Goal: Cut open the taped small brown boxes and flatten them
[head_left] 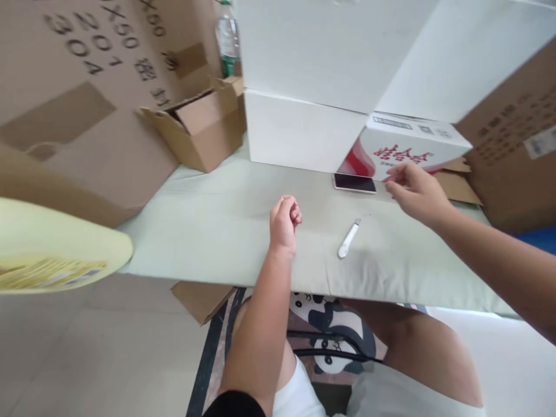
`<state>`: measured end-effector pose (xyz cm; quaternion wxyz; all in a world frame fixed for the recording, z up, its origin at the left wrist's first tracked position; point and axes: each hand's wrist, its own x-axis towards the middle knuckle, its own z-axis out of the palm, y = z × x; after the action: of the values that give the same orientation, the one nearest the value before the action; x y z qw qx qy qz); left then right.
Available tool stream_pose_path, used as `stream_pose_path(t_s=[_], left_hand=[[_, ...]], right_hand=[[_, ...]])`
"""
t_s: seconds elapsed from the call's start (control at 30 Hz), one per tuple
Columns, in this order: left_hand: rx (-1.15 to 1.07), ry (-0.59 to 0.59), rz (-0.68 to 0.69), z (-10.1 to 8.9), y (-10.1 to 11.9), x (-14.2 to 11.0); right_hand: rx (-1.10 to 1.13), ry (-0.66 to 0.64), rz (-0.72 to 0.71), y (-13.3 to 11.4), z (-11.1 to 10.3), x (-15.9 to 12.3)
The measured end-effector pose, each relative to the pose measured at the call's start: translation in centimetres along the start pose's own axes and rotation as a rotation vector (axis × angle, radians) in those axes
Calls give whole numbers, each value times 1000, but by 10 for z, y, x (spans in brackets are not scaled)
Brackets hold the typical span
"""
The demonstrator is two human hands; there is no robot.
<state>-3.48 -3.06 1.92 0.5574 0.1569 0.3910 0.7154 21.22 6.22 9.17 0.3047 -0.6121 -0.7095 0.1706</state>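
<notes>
My left hand (285, 225) is raised over the middle of the table in a loose fist, and no object shows in its curled fingers. To the right, my right hand (414, 191) reaches in front of a white carton with red lettering (402, 147). Its thumb and index finger are apart with nothing visible between them; whether the fingers touch the carton I cannot tell. A phone (355, 183) lies dark-screened at the carton's foot, just left of my right hand. Between my hands a small white-handled utility knife (349, 238) rests on the cloth.
A pale green cloth (208, 231) covers the table. Large white boxes (304, 130) stand along the back. At left are a small open cardboard box (208, 127), a plastic bottle (228, 40), a big brown carton (87, 133) and a yellow rounded object (61, 243). Another brown carton (516, 139) stands right.
</notes>
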Motion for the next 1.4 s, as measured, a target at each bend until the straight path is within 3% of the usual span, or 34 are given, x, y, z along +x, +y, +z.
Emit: stream_pose_path(t_s=[0.1, 0.2, 0.33, 0.43, 0.47, 0.53, 0.63, 0.7, 0.77, 0.83, 0.93, 1.03, 1.13, 1.23, 1.3, 1.4], left_hand=[[-58, 115, 135, -13, 13, 1], [-86, 177, 179, -24, 23, 3], [-46, 175, 205, -35, 32, 5], [-17, 156, 204, -41, 37, 7], [-18, 156, 199, -43, 39, 8], [-21, 152, 190, -47, 42, 9], [1, 161, 233, -52, 47, 8], [24, 191, 312, -57, 54, 4], [51, 267, 448, -62, 66, -3], [75, 399, 647, -66, 81, -13], [42, 522, 913, -68, 97, -23], [295, 411, 830, -56, 91, -25], [554, 168, 570, -30, 65, -24], [739, 12, 427, -4, 39, -24], [858, -15, 428, 6, 28, -23], [921, 9, 461, 4, 26, -16]], right_hand=[[-2, -197, -224, -67, 63, 11], [-64, -335, -591, -139, 135, 26], [-160, -353, -789, -239, 215, 49], [-217, -237, -910, -304, 256, 70], [-241, -212, -957, -319, 266, 77], [-279, -212, -893, -339, 282, 89], [-272, -271, -793, -337, 290, 94], [-257, -290, -820, -314, 281, 88], [-242, -274, -839, -275, 256, 75], [-193, -205, -895, -224, 215, 54], [-154, -191, -1091, -142, 134, 7], [-161, -215, -1221, -80, 57, -51], [-248, -263, -1207, -51, 11, -105], [-291, -309, -1182, -43, -4, -138], [-308, -320, -1175, -40, -7, -144], [-300, -280, -1094, -27, -10, -137]])
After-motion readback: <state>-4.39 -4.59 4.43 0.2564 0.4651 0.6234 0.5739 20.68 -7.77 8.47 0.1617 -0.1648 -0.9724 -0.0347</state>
